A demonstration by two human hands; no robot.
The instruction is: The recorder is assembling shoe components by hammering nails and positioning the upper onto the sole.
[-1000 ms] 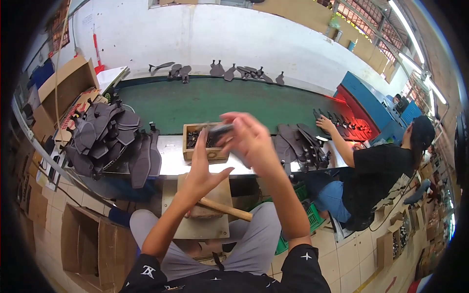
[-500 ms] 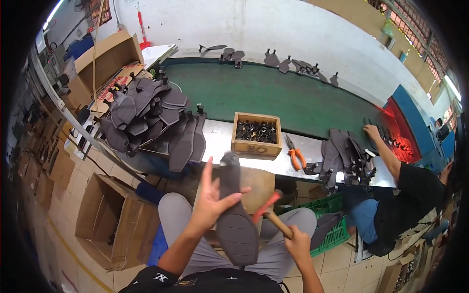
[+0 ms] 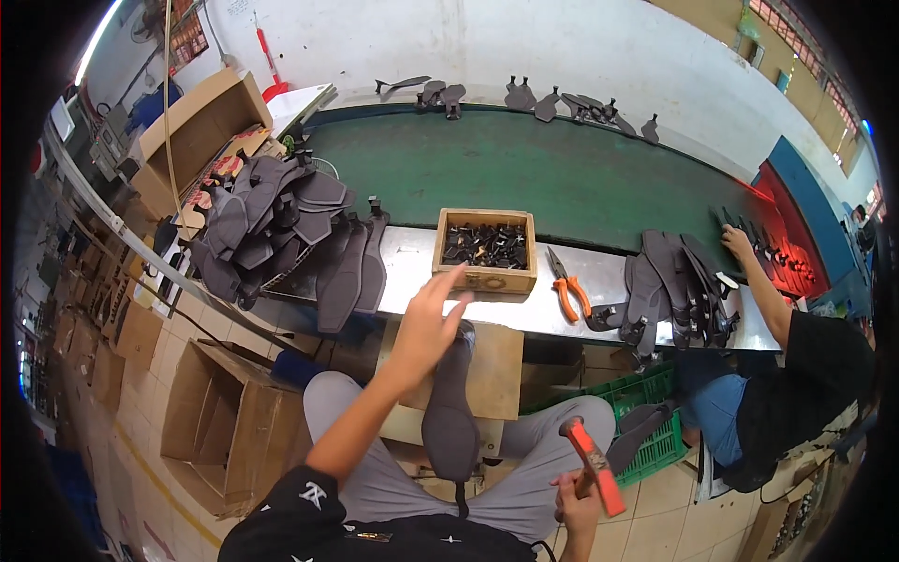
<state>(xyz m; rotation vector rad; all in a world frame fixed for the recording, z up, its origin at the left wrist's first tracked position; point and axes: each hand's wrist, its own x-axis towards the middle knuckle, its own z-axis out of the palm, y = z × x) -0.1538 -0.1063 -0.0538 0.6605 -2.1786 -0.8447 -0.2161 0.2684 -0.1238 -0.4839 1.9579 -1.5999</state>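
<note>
A dark grey shoe sole (image 3: 450, 426) lies lengthwise in front of me, its narrow upper end on a wooden board (image 3: 496, 370) and its wide end between my thighs. My left hand (image 3: 429, 328) is raised above the narrow end with fingers apart, holding nothing. Its fingertips come close to the front edge of a wooden box (image 3: 534, 245) full of small black pieces (image 3: 482, 245). Low on the right, my right hand (image 3: 578, 506) grips a hammer (image 3: 596, 468) with an orange head, held up by my right thigh.
Orange-handled pliers (image 3: 569, 292) lie right of the box. Piles of soles (image 3: 272, 206) stand at left and more soles (image 3: 660, 281) at right. A green belt (image 3: 524, 178) runs behind. A co-worker's hand (image 3: 737, 242) reaches in at right. A cardboard box (image 3: 201, 421) and green crate (image 3: 655, 436) stand below.
My left hand has let go of the sole and moved up toward the wooden box. The sole now rests on the board. The hammer has moved right and down, its head turned upward.
</note>
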